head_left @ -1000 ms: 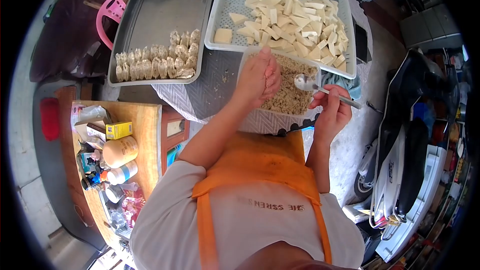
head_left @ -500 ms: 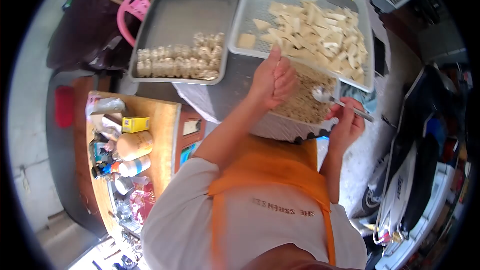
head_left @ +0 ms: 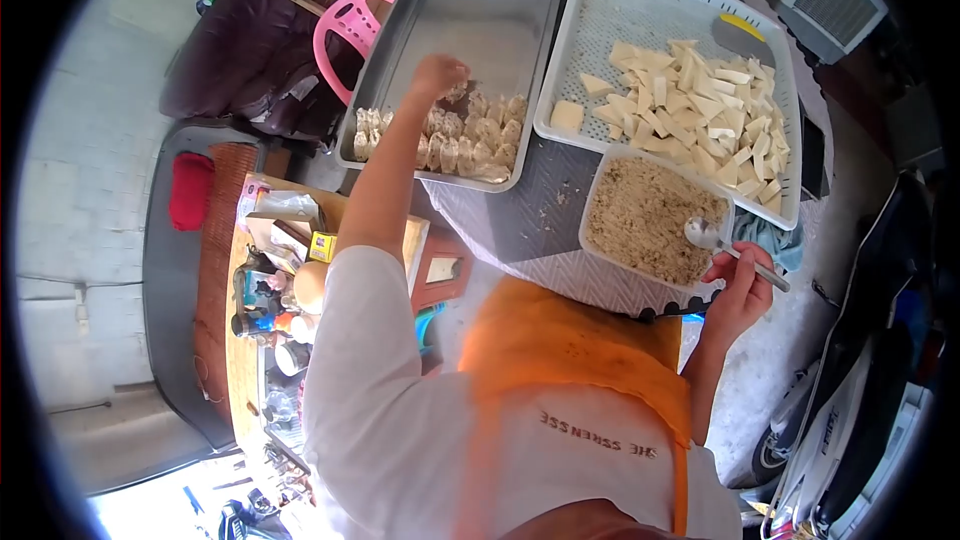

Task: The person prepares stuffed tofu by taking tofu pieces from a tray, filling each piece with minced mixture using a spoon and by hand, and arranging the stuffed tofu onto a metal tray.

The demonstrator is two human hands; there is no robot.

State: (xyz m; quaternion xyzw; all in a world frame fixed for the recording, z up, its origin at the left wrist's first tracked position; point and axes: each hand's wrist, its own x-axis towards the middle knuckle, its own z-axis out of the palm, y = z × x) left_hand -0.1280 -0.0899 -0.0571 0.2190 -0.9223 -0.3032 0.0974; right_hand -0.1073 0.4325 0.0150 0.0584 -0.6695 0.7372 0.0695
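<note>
My left hand (head_left: 438, 76) reaches over the metal tray (head_left: 480, 10), fingers closed around a filled tofu-like piece (head_left: 457, 92) that is partly hidden. Below it in the tray, similar filled pieces (head_left: 450, 148) stand packed in rows. My right hand (head_left: 740, 285) grips a metal spoon (head_left: 745, 258) by its handle. The spoon's bowl rests at the right side of a white tub (head_left: 588, 220) of brown, crumbly filling (head_left: 645, 215). Pale, mostly triangular tofu-like pieces (head_left: 700, 110) are heaped in a white perforated basket (head_left: 620, 10) behind the tub.
A yellow-edged tool (head_left: 742, 28) lies in the basket. The table (head_left: 545, 195) has a grey patterned cover with crumbs. To the left are a pink chair (head_left: 345, 25) and a wooden cabinet (head_left: 415, 240) crowded with jars and boxes. A motorbike (head_left: 830, 420) stands at right.
My left hand has moved left from over the filling tub to above the metal tray. My right hand still holds the spoon at the tub. The whole view has shifted.
</note>
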